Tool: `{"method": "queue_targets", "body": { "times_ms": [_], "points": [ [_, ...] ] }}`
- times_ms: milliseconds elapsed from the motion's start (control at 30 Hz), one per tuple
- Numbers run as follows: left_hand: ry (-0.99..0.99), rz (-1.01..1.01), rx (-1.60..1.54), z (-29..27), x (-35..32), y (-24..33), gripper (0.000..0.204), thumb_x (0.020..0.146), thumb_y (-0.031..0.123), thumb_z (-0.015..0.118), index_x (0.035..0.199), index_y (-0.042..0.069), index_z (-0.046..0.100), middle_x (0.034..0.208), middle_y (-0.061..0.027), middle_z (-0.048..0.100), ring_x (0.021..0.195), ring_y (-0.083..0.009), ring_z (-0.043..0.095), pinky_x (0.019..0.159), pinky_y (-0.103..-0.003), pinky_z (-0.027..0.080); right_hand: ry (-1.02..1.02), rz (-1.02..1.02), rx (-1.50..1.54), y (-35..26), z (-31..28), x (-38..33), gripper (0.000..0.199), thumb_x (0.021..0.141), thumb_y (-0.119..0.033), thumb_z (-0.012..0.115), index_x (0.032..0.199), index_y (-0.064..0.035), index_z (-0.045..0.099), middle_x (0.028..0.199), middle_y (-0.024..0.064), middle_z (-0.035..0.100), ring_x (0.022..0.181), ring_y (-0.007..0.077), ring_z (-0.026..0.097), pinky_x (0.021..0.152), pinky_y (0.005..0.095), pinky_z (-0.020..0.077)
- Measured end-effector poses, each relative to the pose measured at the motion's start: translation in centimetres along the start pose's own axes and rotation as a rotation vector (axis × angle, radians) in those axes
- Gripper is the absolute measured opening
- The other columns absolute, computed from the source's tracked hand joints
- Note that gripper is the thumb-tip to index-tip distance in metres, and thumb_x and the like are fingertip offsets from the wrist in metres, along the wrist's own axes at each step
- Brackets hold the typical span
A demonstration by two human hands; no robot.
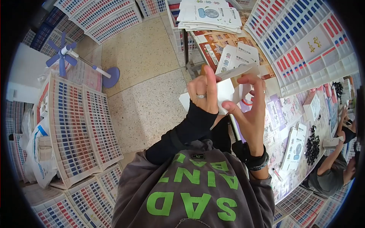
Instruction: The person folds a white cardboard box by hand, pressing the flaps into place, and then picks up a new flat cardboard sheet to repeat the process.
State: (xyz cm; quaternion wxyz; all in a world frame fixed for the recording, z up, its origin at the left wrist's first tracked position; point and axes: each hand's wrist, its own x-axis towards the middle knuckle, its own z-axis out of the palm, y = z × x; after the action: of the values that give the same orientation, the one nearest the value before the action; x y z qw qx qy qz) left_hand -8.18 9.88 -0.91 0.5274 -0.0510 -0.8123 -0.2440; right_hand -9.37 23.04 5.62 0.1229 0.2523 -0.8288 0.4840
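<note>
A small white cardboard box is held up in front of my chest, its pale flaps standing out. My left hand grips its left side, with a ring on one finger and a black sleeve up to the palm. Curled around the box's right end are the thumb and index finger of my right hand, which has dark bands at the wrist. What lies inside the box is hidden. Just beyond it, flat printed white boxes lie on the table.
A tall stack of printed white cartons stands at the table's far end. A white crate leans at the right. Small black parts lie near a co-worker's arm. Stacked crates and a purple fan stand at left.
</note>
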Motion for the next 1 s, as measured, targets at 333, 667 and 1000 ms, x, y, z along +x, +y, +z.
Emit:
{"method": "queue_targets", "body": {
  "times_ms": [333, 667, 1000],
  "points": [
    [0.042, 0.078, 0.099, 0.0, 0.2, -0.9, 0.076, 0.079, 0.015, 0.067, 0.143, -0.005, 0.032, 0.108, -0.0107, 0.057, 0.090, -0.0258, 0.048, 0.079, -0.038, 0.038, 0.029, 0.001, 0.065, -1.0, 0.0, 0.3, 0.047, 0.067, -0.016, 0.084, 0.102, -0.0022, 0.055, 0.105, 0.0074, 0.050, 0.093, 0.0197, 0.050, 0.080, 0.0319, 0.0423],
    [0.091, -0.013, 0.394, -0.3, 1.4, -0.2, 0.064, 0.080, 0.000, 0.060, 0.140, -0.004, 0.038, 0.101, -0.0080, 0.056, 0.084, -0.0240, 0.047, 0.074, -0.036, 0.037, 0.312, -0.232, -0.228, -2.7, 3.2, -2.5, 0.029, 0.068, 0.002, 0.078, 0.096, -0.0019, 0.070, 0.089, 0.0077, 0.063, 0.076, 0.0231, 0.058, 0.066, 0.0316, 0.0473],
    [0.285, -0.143, 0.330, 1.4, 2.0, 0.0, 0.061, 0.081, 0.000, 0.063, 0.138, -0.005, 0.042, 0.095, -0.0088, 0.053, 0.082, -0.0239, 0.045, 0.071, -0.036, 0.039, 0.391, -0.401, -0.229, -1.1, 4.3, -1.4, 0.025, 0.067, 0.004, 0.076, 0.091, -0.0020, 0.072, 0.090, 0.0056, 0.063, 0.080, 0.0247, 0.056, 0.072, 0.0348, 0.0447]
  ]
}}
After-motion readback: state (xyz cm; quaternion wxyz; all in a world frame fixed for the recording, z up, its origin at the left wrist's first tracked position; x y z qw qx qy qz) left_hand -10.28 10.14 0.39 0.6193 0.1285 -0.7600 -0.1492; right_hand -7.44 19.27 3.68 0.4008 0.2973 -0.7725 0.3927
